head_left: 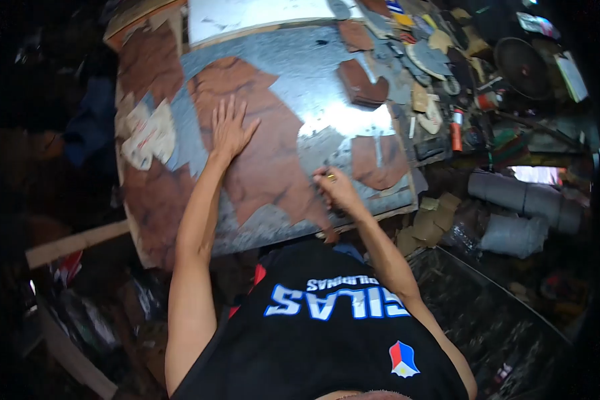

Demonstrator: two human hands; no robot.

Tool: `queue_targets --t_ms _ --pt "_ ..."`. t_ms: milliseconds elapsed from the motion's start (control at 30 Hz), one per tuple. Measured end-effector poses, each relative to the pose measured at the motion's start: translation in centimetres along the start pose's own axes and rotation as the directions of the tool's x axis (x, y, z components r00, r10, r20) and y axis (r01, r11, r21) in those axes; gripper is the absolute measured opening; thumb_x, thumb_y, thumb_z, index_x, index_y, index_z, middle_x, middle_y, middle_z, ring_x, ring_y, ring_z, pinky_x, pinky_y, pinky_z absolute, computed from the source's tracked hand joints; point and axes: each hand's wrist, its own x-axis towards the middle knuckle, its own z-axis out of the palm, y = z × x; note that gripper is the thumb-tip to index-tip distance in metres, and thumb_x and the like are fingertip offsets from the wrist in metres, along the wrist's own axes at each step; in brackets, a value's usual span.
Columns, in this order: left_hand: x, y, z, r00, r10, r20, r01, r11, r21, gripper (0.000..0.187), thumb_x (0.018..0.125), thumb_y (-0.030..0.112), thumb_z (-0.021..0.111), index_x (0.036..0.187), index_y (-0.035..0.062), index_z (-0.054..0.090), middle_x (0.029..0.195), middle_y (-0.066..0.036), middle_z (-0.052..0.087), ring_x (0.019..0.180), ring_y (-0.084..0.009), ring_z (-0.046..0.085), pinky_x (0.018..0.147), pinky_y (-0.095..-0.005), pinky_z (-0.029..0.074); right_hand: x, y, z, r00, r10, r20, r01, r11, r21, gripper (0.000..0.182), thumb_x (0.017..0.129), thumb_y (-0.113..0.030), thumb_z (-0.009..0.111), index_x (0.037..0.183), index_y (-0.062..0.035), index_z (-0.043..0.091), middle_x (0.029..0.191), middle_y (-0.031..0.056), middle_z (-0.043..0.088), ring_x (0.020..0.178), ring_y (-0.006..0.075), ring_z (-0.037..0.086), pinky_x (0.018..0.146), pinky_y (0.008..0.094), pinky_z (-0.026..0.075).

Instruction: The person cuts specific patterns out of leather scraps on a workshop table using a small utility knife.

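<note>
My left hand (232, 130) lies flat on a large brown leather piece (263, 150), its fingers spread. The leather has jagged lower edges and a narrow strip reaching the table's front edge. Just right of that strip, my right hand (337, 189) is closed, with a ring on one finger; what its fingers hold is too small and hidden to make out. A cut brown leather piece (380, 170) with a slot lies to the right of this hand. Farther back sits a stack of curved brown leather pieces (364, 83).
Under the leather is a shiny metal-topped table (293, 53). More brown leather (150, 63) and a pale marked pattern piece (149, 135) lie at its left side. Scraps, tools and an orange tube (457, 130) crowd the right. Wrapped rolls (523, 200) stand beyond the right corner.
</note>
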Motion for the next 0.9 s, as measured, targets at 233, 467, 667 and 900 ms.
queue_targets --t_ms 233,467,667,900 --pt "-1.9 1.7 1.2 0.992 -0.11 -0.066 0.116 0.99 0.086 0.074 0.094 0.061 0.039 0.147 0.0094 0.04 0.157 -0.02 0.025 0.146 -0.0428 0.016 0.116 -0.0587 0.009 -0.1 -0.1 0.5 0.991 -0.045 -0.124 0.051 0.998 0.042 0.024 0.094 -0.026 0.063 0.109 -0.008 0.057 0.072 0.0015 0.055 0.045 0.0076 0.047 0.037 0.0249 0.042" --pt "-14.1 12.8 -2.7 0.943 0.196 0.267 -0.17 0.978 -0.12 0.07 0.098 0.058 0.033 0.149 0.0113 0.037 0.159 -0.019 0.019 0.148 -0.0404 0.01 0.119 -0.0549 0.005 0.1 -0.2 0.6 0.99 -0.09 -0.112 0.092 0.996 0.015 0.028 0.093 -0.026 0.064 0.11 -0.0044 0.056 0.069 0.002 0.055 0.044 0.0084 0.047 0.036 0.0245 0.041" --pt "-18.9 13.2 -3.8 0.916 0.371 0.154 -0.299 0.885 -0.356 0.065 0.094 0.055 0.046 0.14 0.0093 0.048 0.154 -0.018 0.031 0.144 -0.0382 0.021 0.118 -0.0523 0.015 0.2 0.0 0.9 0.982 -0.111 -0.15 0.112 0.994 -0.005 0.027 0.093 -0.023 0.063 0.11 -0.0034 0.056 0.069 0.0023 0.056 0.042 0.0096 0.047 0.035 0.0252 0.041" --pt "-12.4 -0.7 -9.4 0.99 -0.122 -0.071 0.08 0.903 -0.422 0.038 0.081 0.032 0.07 0.106 0.0034 0.066 0.111 -0.019 0.063 0.11 -0.0351 0.058 0.095 -0.0456 0.046 0.5 0.3 0.9 0.981 -0.131 -0.146 0.125 0.991 -0.05 0.025 0.094 -0.023 0.062 0.109 -0.0036 0.056 0.07 0.0023 0.055 0.042 0.0093 0.046 0.035 0.0251 0.041"
